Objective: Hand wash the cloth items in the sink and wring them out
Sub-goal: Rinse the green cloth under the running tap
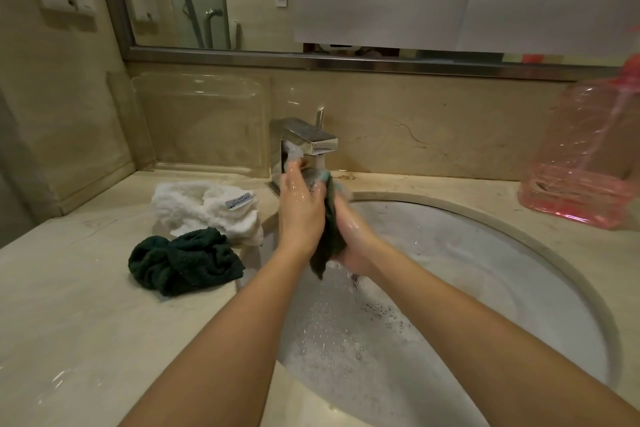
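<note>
Gripping dark cloth [328, 242] — left hand [300, 210]; right hand [355, 236]

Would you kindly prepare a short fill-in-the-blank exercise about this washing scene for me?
1. The left hand and right hand hold a dark cloth under the running ____.
2. The towel behind the green towel is ____ in colour.
3. The jug to the right of the sink is ____ in colour.
Missing words: faucet; white; pink.
</note>
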